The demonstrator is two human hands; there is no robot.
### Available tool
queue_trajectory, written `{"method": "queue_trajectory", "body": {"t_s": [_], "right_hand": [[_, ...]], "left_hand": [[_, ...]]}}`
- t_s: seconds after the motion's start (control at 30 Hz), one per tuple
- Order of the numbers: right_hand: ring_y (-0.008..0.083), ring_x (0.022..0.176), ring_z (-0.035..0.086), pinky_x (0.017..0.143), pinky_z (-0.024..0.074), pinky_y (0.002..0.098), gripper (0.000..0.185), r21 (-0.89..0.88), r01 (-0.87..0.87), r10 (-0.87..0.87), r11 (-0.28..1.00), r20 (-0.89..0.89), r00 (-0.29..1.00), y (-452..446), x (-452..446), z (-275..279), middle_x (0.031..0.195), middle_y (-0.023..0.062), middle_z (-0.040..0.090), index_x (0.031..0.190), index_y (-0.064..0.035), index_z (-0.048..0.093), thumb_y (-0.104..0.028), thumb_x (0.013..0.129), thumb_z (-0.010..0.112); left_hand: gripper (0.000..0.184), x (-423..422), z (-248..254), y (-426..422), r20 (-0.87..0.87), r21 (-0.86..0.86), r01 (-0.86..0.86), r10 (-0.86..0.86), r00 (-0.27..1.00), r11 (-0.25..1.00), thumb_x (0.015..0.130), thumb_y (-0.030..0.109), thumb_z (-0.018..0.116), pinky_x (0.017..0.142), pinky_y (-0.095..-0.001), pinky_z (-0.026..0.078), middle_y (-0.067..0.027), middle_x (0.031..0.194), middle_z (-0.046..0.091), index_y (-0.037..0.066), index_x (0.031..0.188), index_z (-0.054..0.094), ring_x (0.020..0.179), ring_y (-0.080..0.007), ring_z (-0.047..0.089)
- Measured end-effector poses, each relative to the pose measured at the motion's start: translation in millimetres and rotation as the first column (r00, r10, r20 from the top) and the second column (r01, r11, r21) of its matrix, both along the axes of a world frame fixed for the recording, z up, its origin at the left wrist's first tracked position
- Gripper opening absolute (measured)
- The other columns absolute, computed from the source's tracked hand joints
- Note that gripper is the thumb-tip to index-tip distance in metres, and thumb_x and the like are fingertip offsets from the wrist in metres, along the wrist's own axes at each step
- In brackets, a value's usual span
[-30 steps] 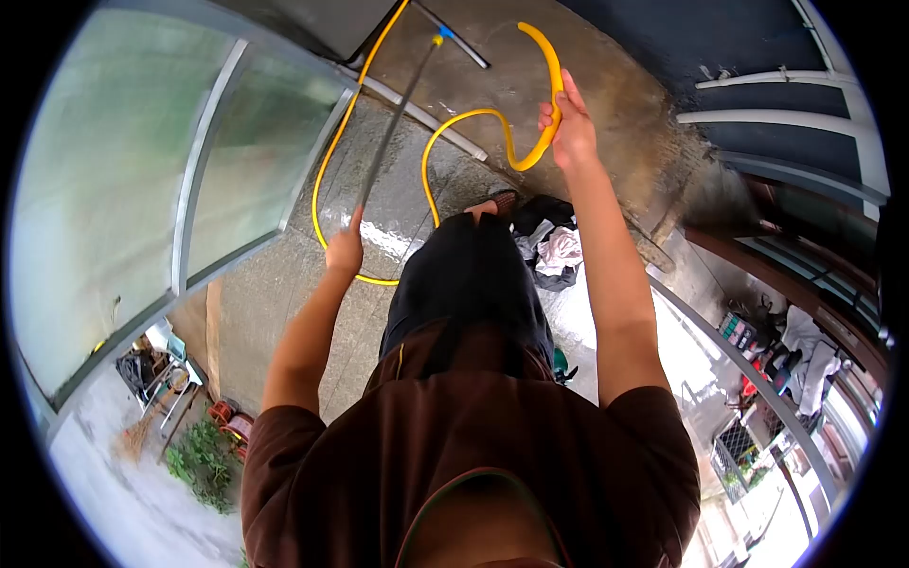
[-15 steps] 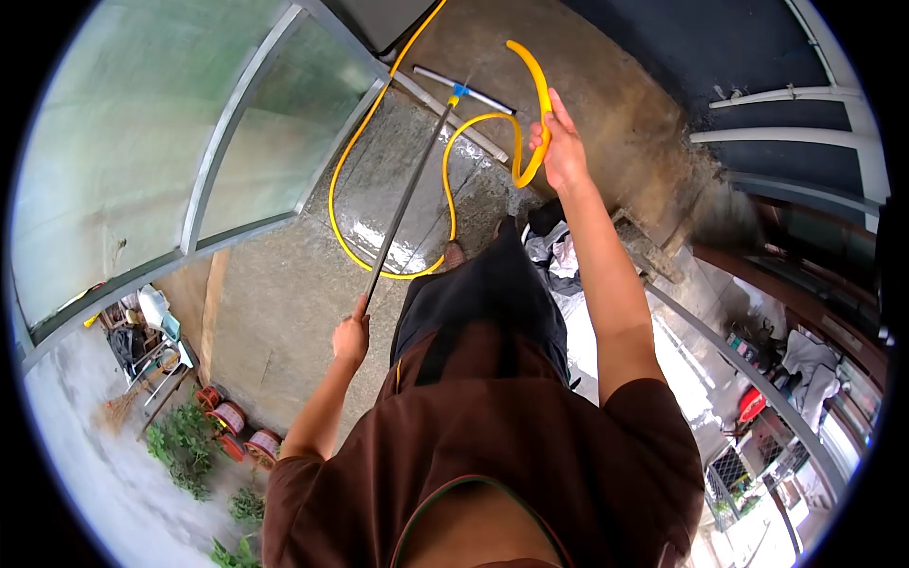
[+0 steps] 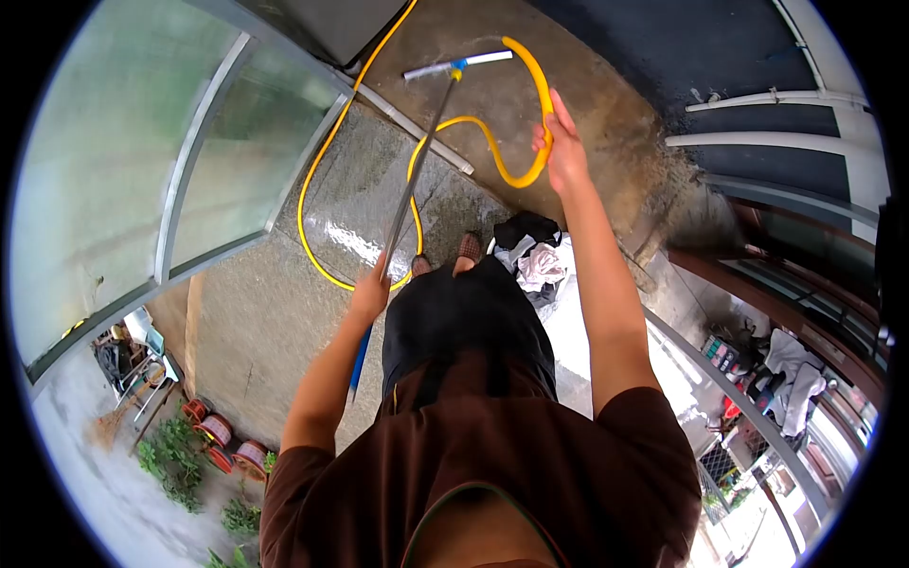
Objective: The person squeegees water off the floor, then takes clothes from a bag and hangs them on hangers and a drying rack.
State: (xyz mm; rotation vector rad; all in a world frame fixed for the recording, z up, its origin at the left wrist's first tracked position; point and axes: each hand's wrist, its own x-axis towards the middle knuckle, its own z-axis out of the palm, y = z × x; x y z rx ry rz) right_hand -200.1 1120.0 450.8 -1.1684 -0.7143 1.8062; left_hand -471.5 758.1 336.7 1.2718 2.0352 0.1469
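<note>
Yellow hose (image 3: 541, 81) gripped in right hand (image 3: 565, 150), long-handled squeegee (image 3: 435, 129) grasped in left hand (image 3: 370, 292)

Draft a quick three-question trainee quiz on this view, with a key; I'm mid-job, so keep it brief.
1. Which hand holds the curved yellow flexible hose?
2. True or false: the left hand grips the long, thin dark pole with the flat crossbar at its far end.
3. The crumpled black and pale cloths lie on which side of the person's feet? a) left b) right

Key: 1. The right hand. 2. True. 3. b.
</note>
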Motion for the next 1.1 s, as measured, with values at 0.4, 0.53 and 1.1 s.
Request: {"method": "queue_trajectory", "body": {"t_s": [0.4,0.53,1.1], "right_hand": [[0.0102,0.07,0.044,0.06,0.0404,0.0234,0.048,-0.093,0.082,-0.082,0.992,0.008,0.997,-2,80,-25,0.081,-0.0011,0.046,0.144,-0.0185,0.042,-0.008,0.098,0.046],[0.0097,0.07,0.044,0.061,0.0404,0.0229,0.047,-0.063,0.102,-0.103,0.993,-0.019,0.995,17,77,-25,0.083,-0.0014,0.047,0.144,-0.0188,0.042,-0.008,0.098,0.046],[0.0111,0.075,0.045,0.067,0.041,0.0255,0.049,-0.004,0.282,-0.281,0.96,-0.065,0.957,11,102,-34,0.082,0.0005,0.046,0.148,-0.0178,0.034,-0.008,0.101,0.038]], "left_hand": [[0.057,17,110,-55,0.048,-0.202,-0.048,0.058,0.997,0.978,0.091,0.024,0.057,0.068,-0.0561,0.048,-0.0291,0.082,0.063,0.029,0.144,0.036,0.077,-0.0481,0.061],[0.058,16,54,66,0.01,0.055,-0.047,0.047,0.999,0.997,0.09,0.018,0.055,0.069,-0.0562,0.047,-0.0286,0.087,0.064,0.024,0.144,0.037,0.078,-0.0472,0.061],[0.069,174,2,348,0.104,-0.211,0.035,-0.013,0.994,0.977,0.092,0.015,0.041,0.082,-0.0475,0.051,-0.0272,0.102,0.065,-0.002,0.149,0.006,0.096,-0.0435,0.064]]}}
